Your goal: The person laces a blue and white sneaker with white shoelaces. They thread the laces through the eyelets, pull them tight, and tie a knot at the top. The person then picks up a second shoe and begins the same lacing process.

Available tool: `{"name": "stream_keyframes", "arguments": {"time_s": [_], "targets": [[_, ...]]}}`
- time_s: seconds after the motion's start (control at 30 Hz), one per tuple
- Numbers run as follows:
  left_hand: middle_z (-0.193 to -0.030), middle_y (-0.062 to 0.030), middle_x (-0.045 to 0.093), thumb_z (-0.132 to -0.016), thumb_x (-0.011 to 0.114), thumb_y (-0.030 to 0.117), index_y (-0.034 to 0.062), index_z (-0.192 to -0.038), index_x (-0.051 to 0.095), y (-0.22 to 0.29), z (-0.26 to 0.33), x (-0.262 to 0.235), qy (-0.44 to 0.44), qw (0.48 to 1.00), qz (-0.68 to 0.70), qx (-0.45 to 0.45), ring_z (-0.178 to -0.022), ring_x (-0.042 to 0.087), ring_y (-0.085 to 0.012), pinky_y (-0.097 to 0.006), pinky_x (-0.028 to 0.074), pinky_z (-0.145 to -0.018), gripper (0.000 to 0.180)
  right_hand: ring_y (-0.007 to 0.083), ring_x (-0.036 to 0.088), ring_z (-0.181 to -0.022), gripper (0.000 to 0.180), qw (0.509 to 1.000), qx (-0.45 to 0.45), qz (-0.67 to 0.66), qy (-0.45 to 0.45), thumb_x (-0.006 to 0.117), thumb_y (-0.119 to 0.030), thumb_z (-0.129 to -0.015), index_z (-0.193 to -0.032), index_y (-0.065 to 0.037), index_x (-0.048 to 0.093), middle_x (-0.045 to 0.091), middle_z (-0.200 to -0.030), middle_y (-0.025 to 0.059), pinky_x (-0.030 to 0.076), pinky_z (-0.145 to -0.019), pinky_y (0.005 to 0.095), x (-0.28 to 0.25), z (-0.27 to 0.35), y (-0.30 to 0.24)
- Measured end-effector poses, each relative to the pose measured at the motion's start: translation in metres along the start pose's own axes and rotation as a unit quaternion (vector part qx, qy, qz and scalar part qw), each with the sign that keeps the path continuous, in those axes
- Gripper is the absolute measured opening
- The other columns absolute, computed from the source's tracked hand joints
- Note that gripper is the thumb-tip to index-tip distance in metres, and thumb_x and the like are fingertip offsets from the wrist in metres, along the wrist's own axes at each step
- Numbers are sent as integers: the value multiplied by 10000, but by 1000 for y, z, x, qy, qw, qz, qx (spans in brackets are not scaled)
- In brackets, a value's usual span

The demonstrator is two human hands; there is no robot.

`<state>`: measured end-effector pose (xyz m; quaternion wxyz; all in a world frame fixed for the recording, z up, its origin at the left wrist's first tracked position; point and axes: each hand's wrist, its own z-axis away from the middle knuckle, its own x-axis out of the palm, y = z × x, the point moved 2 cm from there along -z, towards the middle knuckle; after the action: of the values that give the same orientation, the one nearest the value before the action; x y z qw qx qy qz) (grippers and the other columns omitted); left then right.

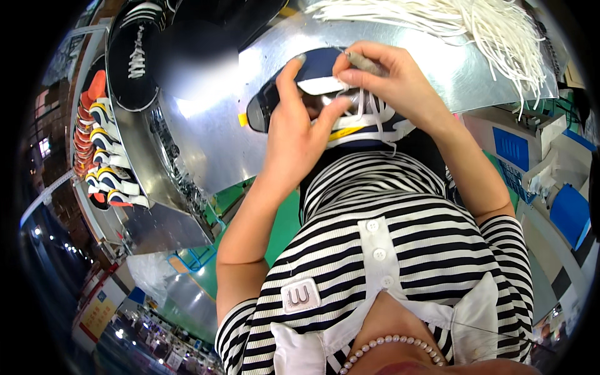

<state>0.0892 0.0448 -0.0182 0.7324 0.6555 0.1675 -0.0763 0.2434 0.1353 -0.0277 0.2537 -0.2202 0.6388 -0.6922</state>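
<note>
A navy, white and yellow sneaker (320, 64) lies on its side at the table edge, close to my body. My left hand (294, 131) grips it around the toe part, with the thumb and fingers spread over opposite sides of its upper. My right hand (400, 84) is closed over the sneaker's eyelet area, holding a small tool with a whitish, wrapped-looking handle (364, 63). The tool's tip is hard to make out near the fingertips. White shoelaces (361, 105) hang from the sneaker below the right fingers.
A pile of loose white laces (437, 22) lies across the far right of the metal table (212, 150). Dark shoes (134, 69) stand at the far left, beside a rack of several sneakers (109, 153). Cartons with blue parts (511, 147) stand at my right.
</note>
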Motion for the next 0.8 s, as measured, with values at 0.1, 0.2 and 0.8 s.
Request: {"name": "stream_keyframes", "arguments": {"time_s": [0.1,0.2,0.8], "targets": [[-851,-134,666,-813,786,278,1,-1210,522,-4,-3,3,61,993,-106,5,-705,649,-230,-337,511,-643,551,50,549,-807,124,999,28,28,-8,662,-133,-897,-964,-28,665,628,-857,-20,452,-745,207,3,-4,5],[-851,-86,698,-855,740,79,-24,-1179,525,-8,-6,9,93,991,-89,36,-765,631,-92,-217,494,-682,403,51,555,-804,138,998,-8,63,24,649,-134,-907,-993,-26,652,631,-852,-6,456,-744,211,3,-3,6],[-661,-42,566,-780,740,65,6,-1138,562,-12,3,19,138,986,-72,60,-603,544,-182,-327,452,-641,405,311,620,-622,134,893,-108,436,-8,596,-167,-915,-938,-55,526,617,-649,102,456,-538,399,-7,24,-12]]}}
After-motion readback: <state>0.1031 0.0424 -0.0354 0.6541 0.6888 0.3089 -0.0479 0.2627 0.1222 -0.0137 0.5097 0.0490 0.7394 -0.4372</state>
